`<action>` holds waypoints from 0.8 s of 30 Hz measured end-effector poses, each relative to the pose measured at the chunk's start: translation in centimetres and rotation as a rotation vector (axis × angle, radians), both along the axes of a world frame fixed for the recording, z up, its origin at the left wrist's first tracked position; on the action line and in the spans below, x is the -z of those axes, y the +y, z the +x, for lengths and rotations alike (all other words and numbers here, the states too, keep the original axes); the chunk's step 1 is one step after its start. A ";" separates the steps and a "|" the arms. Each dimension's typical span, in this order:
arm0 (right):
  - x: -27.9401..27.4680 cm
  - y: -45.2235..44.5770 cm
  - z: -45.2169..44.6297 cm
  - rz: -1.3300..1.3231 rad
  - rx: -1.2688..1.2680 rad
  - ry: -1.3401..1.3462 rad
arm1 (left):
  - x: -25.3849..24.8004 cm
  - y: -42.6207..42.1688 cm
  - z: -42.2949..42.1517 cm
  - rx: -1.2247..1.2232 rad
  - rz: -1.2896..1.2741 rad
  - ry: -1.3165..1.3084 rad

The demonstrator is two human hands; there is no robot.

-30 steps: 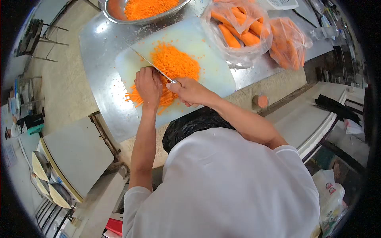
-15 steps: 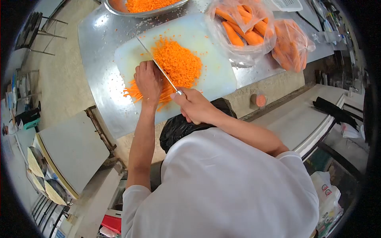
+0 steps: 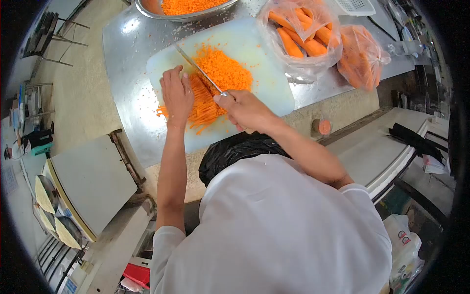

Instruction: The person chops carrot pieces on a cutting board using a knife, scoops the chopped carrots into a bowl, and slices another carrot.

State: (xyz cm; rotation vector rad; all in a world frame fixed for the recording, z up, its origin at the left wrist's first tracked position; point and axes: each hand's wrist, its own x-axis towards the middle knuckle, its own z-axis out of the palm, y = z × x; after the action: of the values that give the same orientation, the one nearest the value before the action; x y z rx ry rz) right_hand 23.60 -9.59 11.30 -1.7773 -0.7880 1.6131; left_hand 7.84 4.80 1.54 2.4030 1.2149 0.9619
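My right hand [image 3: 246, 111] is closed round the handle of a knife [image 3: 200, 70], whose blade points to the upper left over the board. Beneath and beside the blade are carrot strips [image 3: 203, 105], with a pile of finely chopped carrot [image 3: 225, 68] on its far side. My left hand [image 3: 177, 93] rests at the left edge of the strips, its fingers extended and the thumb apart. All this lies on a pale cutting board [image 3: 271, 88].
A metal bowl [image 3: 188, 17] of chopped carrot stands at the top. Two plastic bags of carrots, one open [image 3: 303, 39] and one closed [image 3: 360, 59], are at the upper right beside a white basket [image 3: 356, 7]. A person [image 3: 36, 139] is at the far left.
My left hand has shifted left and its fingers have opened out, uncovering more of the carrot strips. The knife has stayed in my right hand, which has moved slightly up and right.
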 end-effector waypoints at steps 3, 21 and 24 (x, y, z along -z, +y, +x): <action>-1.6 -0.1 1.8 0.012 -0.140 -0.094 | 0.7 1.3 -1.7 0.166 -0.150 0.250; 0.6 1.6 1.1 0.010 -0.180 -0.040 | 2.1 -1.8 -0.3 0.005 -0.025 0.132; -1.5 1.4 1.7 0.000 -0.202 -0.018 | 2.1 -1.7 -0.4 0.009 -0.004 0.119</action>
State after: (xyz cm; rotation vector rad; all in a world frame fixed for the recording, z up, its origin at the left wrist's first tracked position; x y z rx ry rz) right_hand 25.28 -8.16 12.82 -1.7605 -1.0029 1.7263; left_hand 7.42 3.06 -0.57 2.4922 1.2434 0.8229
